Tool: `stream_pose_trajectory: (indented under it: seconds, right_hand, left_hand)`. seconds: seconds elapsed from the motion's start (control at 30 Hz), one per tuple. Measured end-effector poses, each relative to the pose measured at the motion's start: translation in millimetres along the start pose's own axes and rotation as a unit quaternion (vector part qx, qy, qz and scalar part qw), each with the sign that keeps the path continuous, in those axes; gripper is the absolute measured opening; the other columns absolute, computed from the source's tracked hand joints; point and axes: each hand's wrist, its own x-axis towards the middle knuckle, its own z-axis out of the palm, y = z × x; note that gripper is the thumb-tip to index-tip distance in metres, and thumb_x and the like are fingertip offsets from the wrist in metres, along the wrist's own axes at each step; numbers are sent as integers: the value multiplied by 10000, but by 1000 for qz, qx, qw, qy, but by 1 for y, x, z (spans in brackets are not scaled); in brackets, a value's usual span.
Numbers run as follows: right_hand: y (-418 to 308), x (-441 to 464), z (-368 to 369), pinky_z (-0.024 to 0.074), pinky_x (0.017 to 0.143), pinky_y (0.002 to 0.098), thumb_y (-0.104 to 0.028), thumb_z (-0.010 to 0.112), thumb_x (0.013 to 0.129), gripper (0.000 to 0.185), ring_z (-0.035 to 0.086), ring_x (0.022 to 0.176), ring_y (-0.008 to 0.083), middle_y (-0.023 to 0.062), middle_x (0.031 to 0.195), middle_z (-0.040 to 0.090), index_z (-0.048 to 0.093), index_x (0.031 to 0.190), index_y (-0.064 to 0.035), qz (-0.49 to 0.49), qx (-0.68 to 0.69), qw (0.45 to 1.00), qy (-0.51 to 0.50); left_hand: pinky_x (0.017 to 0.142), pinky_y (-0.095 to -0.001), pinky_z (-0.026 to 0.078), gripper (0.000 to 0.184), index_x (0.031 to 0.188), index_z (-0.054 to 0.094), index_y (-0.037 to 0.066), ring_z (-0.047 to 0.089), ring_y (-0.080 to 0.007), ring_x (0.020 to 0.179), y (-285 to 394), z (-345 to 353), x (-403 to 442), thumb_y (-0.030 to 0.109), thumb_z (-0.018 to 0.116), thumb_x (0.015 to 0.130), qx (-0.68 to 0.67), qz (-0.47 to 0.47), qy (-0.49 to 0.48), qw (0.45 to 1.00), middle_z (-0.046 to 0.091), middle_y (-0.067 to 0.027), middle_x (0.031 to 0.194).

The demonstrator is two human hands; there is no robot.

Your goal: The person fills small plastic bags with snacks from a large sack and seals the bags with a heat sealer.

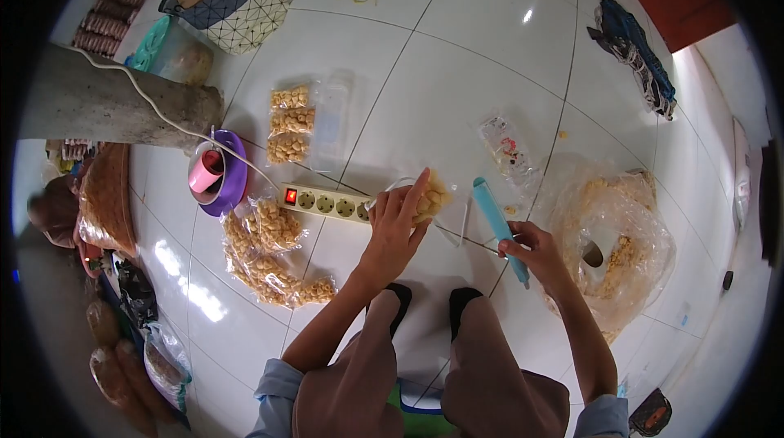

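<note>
My left hand (396,234) is closed on a small clear bag of yellowish snacks (434,198), its index finger stretched along the bag. The bag is partly hidden behind the fingers, beside the end of a cream power strip (325,204) with a lit red switch. In my right hand (535,252) is a long light blue bar that looks like a hand-held bag sealer (495,222), gripped near its lower end and tilted. The two hands are apart, over the tiled floor. A printed plastic packet (508,148) lies beyond the sealer.
Filled snack bags (265,254) lie left, with more small bags (291,123) beside a clear container (332,121). A large open plastic bag of snacks (612,250) stands right. A purple basin (235,179) sits by a pillar (122,103). Another person (61,211) is far left.
</note>
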Motion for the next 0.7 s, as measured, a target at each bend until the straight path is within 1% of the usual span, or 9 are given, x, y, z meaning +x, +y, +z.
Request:
stream_pose_trajectory:
  seconds: [0.03,0.07,0.13,0.27,0.43,0.47,0.53,0.63,0.7]
  right_hand:
    - [-2,-1,1,460,721,273,-314,715,742,563,599,758,127,82,833,625,530,1149,27,9,21,1000,-19]
    - [-4,-2,3,460,721,273,-314,715,742,563,599,758,127,82,833,625,530,1149,27,8,21,1000,-19]
    - [-7,-4,7,450,726,261,-305,695,763,532,599,749,118,71,819,627,535,1147,27,18,79,996,-32]
    - [-9,2,14,444,714,249,-295,690,772,505,597,745,111,60,804,626,545,1136,23,23,94,994,-48]
    - [-11,9,26,448,692,238,-305,711,755,472,589,705,103,53,789,624,581,1066,26,15,117,992,-36]
    - [-13,9,28,448,692,238,-305,711,755,472,589,705,103,53,789,624,581,1066,26,15,117,992,-36]
    - [-16,10,31,465,682,239,-282,715,754,418,582,676,99,48,771,623,601,1002,34,6,140,990,-24]
    - [-15,12,31,482,663,243,-264,715,757,377,583,665,100,50,755,623,609,955,38,-4,153,988,-14]
    - [-14,13,30,484,657,244,-262,713,759,368,584,660,100,53,751,623,611,946,38,-7,147,989,-9]
  left_hand:
    - [896,-399,336,758,1390,239,108,417,-307,1048,3,0,1,30,627,744,51,7,27,998,446,-151,1148]
    - [896,-399,336,758,1390,239,108,417,-307,1048,5,1,2,30,627,744,51,8,28,998,446,-151,1148]
    - [881,-433,321,790,1372,269,102,420,-306,1040,8,4,2,4,659,691,70,18,65,995,451,-133,1152]
    - [867,-436,306,771,1350,306,102,423,-299,1029,9,9,3,-5,661,674,84,35,77,993,457,-115,1149]
    - [849,-412,297,758,1313,367,103,428,-282,1013,10,13,1,-23,667,628,101,53,85,990,464,-93,1147]
    - [849,-412,297,758,1313,367,103,428,-282,1013,10,13,1,-23,667,628,101,53,84,990,464,-93,1147]
    - [847,-418,294,756,1305,376,102,427,-281,1005,10,13,0,-24,667,618,105,60,88,989,466,-90,1143]
    - [845,-421,293,759,1305,375,101,426,-283,1005,9,15,0,-28,665,616,113,61,87,988,468,-89,1140]
    - [848,-424,293,758,1305,376,102,426,-285,1007,10,15,-1,-28,665,616,108,63,86,988,468,-91,1139]
